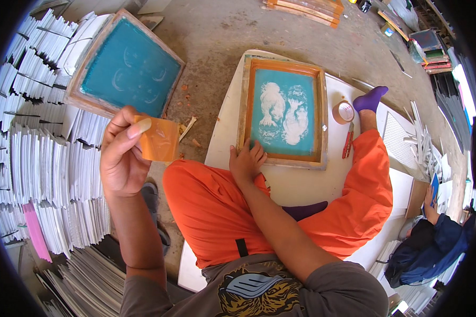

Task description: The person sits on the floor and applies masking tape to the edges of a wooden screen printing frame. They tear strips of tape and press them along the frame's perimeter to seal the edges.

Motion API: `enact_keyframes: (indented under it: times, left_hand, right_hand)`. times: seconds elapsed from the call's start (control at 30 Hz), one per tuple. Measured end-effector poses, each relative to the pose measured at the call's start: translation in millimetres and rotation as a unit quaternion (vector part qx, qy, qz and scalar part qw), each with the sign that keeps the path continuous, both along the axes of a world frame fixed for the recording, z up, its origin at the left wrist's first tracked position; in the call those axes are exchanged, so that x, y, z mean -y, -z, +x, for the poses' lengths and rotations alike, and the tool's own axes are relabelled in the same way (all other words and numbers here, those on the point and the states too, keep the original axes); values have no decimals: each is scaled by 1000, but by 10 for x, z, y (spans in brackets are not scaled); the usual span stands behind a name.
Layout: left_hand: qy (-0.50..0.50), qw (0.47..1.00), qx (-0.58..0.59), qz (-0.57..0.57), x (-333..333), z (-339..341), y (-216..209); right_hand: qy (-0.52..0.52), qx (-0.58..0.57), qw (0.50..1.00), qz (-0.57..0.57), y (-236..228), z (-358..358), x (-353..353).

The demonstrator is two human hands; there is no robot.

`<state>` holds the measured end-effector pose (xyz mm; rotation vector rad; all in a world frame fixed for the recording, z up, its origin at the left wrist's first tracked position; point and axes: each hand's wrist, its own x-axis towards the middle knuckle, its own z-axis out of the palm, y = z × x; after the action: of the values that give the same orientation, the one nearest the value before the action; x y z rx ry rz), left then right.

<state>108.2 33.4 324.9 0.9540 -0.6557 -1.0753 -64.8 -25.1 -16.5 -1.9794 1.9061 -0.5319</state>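
Pinched between the thumb and fingers of my left hand (122,158) is a short piece of brown packing tape (164,141), held up in the air over the floor left of my knee. My right hand (246,162) lies with its fingers spread at the lower left corner of a wooden screen printing frame (296,161). Teal mesh with two white animal figures fills that frame, and brown tape lines its inner edges. A roll of brown tape (346,111) rests to the right of the frame, with a red cutter knife (347,145) below it.
Under the frame is a white board (222,143) on which I sit cross-legged. Another teal screen (132,66) leans at the far left, against tall paper stacks (42,164). A person in dark blue (433,245) works at the right. Sandals (151,198) lie by my left knee.
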Motion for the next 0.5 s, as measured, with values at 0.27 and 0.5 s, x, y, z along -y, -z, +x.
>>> enact_keyframes:
  times: [0.27, 0.5]
  left_hand:
    - [0, 1000, -22, 11, 69, -103, 53]
    - [9, 999, -29, 18, 145, -207, 84]
  right_hand:
    - [-23, 74, 997, 20, -58, -27, -26]
    - [-33, 52, 998, -3, 147, -58, -30]
